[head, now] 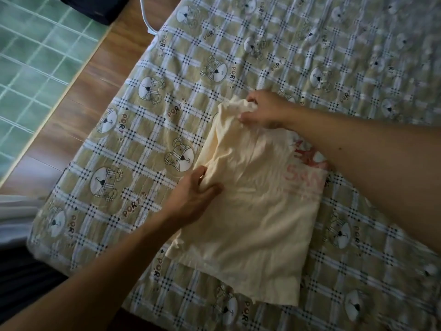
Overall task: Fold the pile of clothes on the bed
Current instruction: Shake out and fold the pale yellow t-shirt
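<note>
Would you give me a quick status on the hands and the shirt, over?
Left hand gripping the cream shirt at its near-left edge. Right hand pinching the far end. Shirt partly folded, flat on the bedsheet. Nothing in the way.

One cream shirt lies on one bed with a checked bear-print sheet, and two hands are on it: left hand, right hand.
</note>
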A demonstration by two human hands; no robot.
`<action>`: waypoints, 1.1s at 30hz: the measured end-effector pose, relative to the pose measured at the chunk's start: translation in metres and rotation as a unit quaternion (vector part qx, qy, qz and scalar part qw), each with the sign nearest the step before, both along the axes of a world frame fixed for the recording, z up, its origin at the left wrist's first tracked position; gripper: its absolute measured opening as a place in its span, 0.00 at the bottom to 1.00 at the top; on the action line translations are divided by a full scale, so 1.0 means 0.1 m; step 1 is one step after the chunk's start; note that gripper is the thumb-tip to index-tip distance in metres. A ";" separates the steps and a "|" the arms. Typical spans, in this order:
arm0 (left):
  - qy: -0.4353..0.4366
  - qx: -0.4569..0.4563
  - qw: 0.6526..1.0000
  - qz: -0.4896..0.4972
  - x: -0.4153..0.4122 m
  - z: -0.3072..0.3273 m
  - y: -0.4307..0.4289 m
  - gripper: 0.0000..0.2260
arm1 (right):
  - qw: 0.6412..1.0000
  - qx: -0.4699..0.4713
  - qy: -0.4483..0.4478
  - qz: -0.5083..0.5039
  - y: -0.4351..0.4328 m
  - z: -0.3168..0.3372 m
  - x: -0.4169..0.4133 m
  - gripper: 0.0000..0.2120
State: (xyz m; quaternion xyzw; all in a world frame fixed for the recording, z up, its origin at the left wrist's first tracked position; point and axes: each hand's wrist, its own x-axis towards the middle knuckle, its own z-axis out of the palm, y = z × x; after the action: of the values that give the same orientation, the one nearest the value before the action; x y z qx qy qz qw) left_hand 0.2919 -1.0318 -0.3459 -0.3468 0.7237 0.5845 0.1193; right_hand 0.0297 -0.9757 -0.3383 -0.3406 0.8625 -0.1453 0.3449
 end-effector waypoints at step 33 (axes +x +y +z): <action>0.132 -0.462 0.855 -0.196 -0.08 -0.09 0.28 0.30 | 0.950 -0.185 0.249 0.043 0.57 -0.24 0.88 0.30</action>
State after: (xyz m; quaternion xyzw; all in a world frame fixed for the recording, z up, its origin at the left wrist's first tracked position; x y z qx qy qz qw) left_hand 0.2841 -1.0038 -0.3553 -0.1327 0.9724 0.1880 -0.0389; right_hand 0.1174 -0.9190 -0.3618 -0.4601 0.8637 -0.1980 0.0565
